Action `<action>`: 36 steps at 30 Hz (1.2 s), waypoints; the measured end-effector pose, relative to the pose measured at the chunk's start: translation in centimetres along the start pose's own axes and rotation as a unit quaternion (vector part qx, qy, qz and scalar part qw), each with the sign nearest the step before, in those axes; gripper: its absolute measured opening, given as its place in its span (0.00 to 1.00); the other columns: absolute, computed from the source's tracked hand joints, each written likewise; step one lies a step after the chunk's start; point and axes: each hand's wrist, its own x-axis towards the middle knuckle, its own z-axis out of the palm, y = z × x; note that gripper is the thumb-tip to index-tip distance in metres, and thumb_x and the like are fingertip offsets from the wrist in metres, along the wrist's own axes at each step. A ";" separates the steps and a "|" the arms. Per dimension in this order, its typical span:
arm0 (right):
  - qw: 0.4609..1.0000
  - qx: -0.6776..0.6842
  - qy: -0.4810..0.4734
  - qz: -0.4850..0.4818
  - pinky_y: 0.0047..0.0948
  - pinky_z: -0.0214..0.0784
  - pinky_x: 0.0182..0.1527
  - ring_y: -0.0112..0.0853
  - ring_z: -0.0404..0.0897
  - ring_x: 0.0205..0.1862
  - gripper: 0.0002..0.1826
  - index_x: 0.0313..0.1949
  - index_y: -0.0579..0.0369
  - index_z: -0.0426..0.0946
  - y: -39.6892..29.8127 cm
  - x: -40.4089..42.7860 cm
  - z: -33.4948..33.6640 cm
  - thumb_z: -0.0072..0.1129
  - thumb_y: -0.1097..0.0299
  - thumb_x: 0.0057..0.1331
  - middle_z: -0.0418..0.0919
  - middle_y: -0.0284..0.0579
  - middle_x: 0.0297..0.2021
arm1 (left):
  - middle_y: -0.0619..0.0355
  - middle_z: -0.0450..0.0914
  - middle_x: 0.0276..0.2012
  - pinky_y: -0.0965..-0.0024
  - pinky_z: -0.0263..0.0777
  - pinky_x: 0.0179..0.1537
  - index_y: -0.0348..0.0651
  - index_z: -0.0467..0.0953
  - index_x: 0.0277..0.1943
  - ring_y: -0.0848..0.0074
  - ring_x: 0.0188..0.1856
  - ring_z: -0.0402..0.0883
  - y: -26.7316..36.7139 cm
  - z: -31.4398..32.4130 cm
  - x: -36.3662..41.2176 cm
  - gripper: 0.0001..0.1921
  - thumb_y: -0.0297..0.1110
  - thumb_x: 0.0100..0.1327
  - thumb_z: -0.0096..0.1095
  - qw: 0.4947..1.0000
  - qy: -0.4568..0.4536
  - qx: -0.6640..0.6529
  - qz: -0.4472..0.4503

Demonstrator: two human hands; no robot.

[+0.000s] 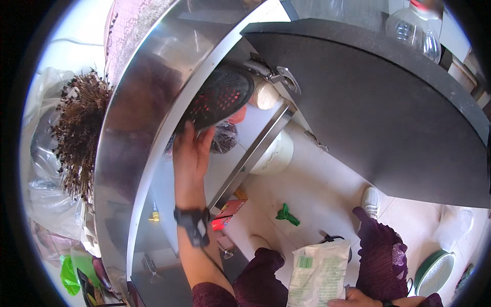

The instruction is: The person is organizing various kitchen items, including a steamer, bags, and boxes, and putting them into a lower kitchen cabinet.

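Observation:
My left hand (193,144) reaches into a lower cabinet, its fingers at the near rim of a round dark perforated pan (220,98). The pan is tilted, and reddish colour shows through its holes. Below it lies a clear plastic bag with dark contents (224,138), partly hidden, beside a reddish-orange item (238,115). A pale cylindrical object (266,95) stands behind the pan. Low in front of my legs, my right hand (355,298) grips the lower end of a white plastic package with green printing (320,268).
A dark cabinet door (383,115) hangs wide open at right. Above my left arm runs a shiny countertop edge (130,126), with dried stalks (82,134) on top. A white bucket (274,153), red box (230,213), green plastic scrap (287,215) and green-and-white colander (435,272) are lower down.

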 end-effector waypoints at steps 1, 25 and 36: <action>1.000 0.004 0.004 0.009 0.23 0.62 0.44 0.26 0.70 0.41 0.16 0.47 0.63 0.65 -0.1 -0.1 -0.2 0.47 0.71 0.59 0.72 0.40 0.40 | 0.49 0.67 0.47 0.64 0.66 0.49 0.32 0.58 0.52 0.67 0.48 0.69 -1.1 0.8 1.3 0.18 0.32 0.61 0.44 1.000 -0.003 -0.008 0.001; 0.998 0.009 0.055 -0.001 0.26 0.60 0.46 0.26 0.69 0.44 0.17 0.49 0.61 0.64 -0.7 -0.3 -1.3 0.46 0.71 0.60 0.71 0.39 0.42 | 0.44 0.59 0.51 0.65 0.73 0.37 0.35 0.52 0.55 0.57 0.42 0.71 -2.4 8.5 11.4 0.22 0.37 0.62 0.41 0.988 0.044 0.147 -0.019; 0.999 0.038 0.028 0.014 0.26 0.60 0.46 0.27 0.69 0.43 0.18 0.49 0.61 0.63 -1.5 -0.1 0.3 0.46 0.70 0.60 0.70 0.41 0.43 | 0.43 0.60 0.55 0.72 0.53 0.55 0.35 0.52 0.58 0.64 0.57 0.59 -2.4 5.8 3.4 0.25 0.35 0.59 0.46 0.901 0.011 0.431 0.038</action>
